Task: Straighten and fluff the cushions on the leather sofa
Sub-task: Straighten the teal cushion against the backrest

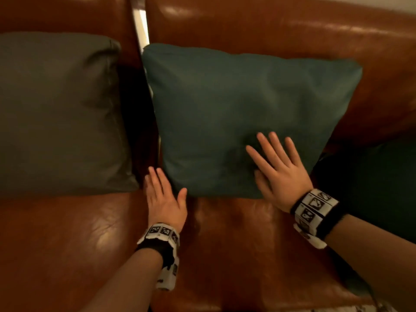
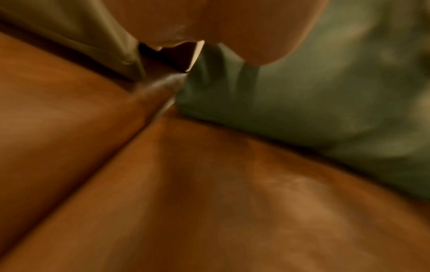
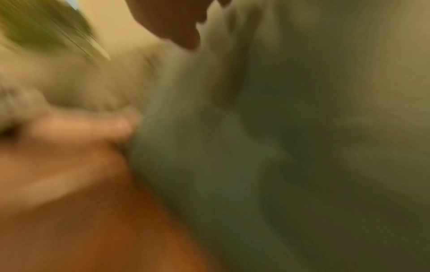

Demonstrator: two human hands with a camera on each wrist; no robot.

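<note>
A teal fabric cushion leans upright against the back of the brown leather sofa. My right hand lies flat on its lower right face, fingers straight and spread, and the fabric dents under them. My left hand is open at the cushion's lower left corner, thumb touching the bottom edge, fingers pointing into the gap beside it. A grey-green leather cushion stands on the left seat. The left wrist view shows the teal cushion and the grey-green one meeting over the seat. The right wrist view is blurred, with teal fabric.
A dark gap runs between the two sofa sections and the two cushions. A dark green cushion or throw lies at the right edge. Bare leather seat stretches in front of both cushions.
</note>
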